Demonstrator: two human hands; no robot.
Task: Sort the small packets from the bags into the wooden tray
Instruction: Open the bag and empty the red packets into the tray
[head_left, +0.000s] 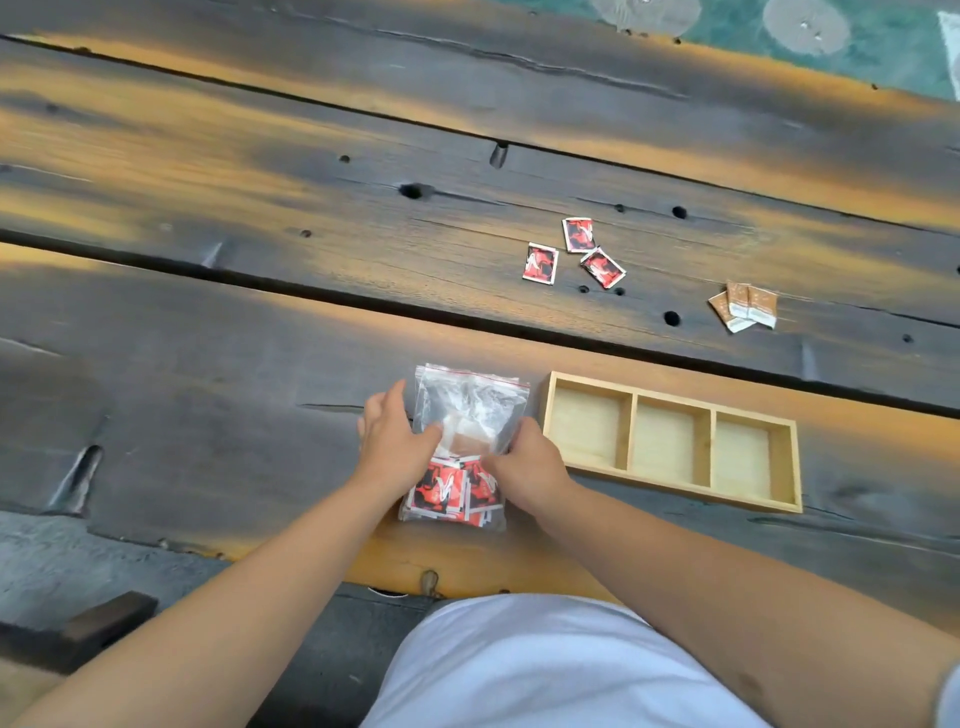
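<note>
Two clear zip bags lie stacked near the table's front edge. The upper bag (475, 402) has a red seal strip and holds pale and brown packets. The lower bag (447, 493) is full of red-and-black packets. My left hand (392, 436) rests on the left side of the upper bag, thumb pressing on it. My right hand (524, 460) pinches the bag's right side. The wooden tray (670, 486) with three compartments sits just right of the bags, nothing in it. Three red-and-black packets (574, 254) and a few brown packets (745, 306) lie loose farther back.
The table is dark, weathered planks with gaps, knot holes and orange patches. Its far edge (779, 67) runs at the upper right, with a teal patterned floor beyond. A dark bench end (104, 621) shows at the lower left.
</note>
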